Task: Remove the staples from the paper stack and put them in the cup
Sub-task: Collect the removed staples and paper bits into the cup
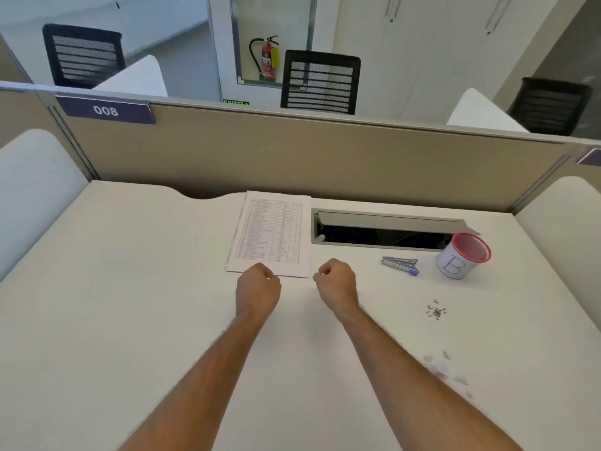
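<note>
Beige cubicle partition point(292, 151) closes off the far edge of a white counter point(130, 304), and black mesh office chairs point(320, 83) and a red fire extinguisher point(268, 61) stand in the room behind it. On the partition's left end sits a dark label reading 008 point(105, 110).

Against the far edge of the counter, near its middle, lies the white paper stack point(271, 234) printed with a table of rows, flat and squared to the person. Just right of it an open cable hatch with a grey flap point(387, 231) is set into the counter.

Toward the far right corner stands a white cup with a red mesh rim and a hand-drawn letter B point(461, 260), tilted. Just left of the cup lies a silver staple remover with a purple tip point(400, 265). Nearer the person, along the right edge, a small cluster of loose grey staples point(435, 311) lies on the counter, well apart from the cup. Some pale scraps of paper point(445, 369) lie nearer still.

Both forearms reach forward. The left hand point(258, 288) is curled into a fist at the near edge of the paper stack; whether it touches the paper cannot be told. The right hand point(336, 281) is likewise curled, just beside the stack's near right corner, and nothing is seen in it.
</note>
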### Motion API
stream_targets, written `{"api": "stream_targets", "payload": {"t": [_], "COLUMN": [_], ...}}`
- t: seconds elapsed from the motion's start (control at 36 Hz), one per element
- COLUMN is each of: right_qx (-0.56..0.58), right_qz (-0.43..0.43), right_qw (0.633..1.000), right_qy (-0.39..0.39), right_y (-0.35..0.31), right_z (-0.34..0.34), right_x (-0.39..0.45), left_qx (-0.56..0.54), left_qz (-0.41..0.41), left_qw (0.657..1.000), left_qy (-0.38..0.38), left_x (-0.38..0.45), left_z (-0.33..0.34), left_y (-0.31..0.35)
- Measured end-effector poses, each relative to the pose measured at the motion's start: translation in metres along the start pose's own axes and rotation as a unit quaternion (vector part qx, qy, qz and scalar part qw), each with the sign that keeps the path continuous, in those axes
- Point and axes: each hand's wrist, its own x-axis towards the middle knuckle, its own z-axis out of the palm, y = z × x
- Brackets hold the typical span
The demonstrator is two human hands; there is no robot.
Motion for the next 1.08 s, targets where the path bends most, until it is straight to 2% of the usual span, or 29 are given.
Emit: {"api": "stream_targets", "payload": {"t": [0.39, 0.61, 0.89, 1.08], "right_qx": [0.021, 0.021, -0.02, -0.141], "right_qz": [0.028, 0.067, 0.107, 0.191], "right_qw": [0.999, 0.996, 0.993, 0.97], "right_qy": [0.027, 0.057, 0.051, -0.057], "right_y": [0.09, 0.135, 0.191, 0.215], "right_z": [-0.07, -0.119, -0.165, -0.179], "right_x": [-0.076, -0.103, -0.129, -0.147], "left_qx": [0.08, 0.12, 0.17, 0.218], "left_qz": [0.066, 0.089, 0.118, 0.155], "left_qw": [0.992, 0.976, 0.949, 0.929], "left_qy": [-0.077, -0.162, -0.239, -0.256], "left_x": [-0.089, -0.139, -0.177, -0.182], "left_z": [0.07, 0.129, 0.196, 0.223], "left_y": [0.003, 0.011, 0.02, 0.02]}}
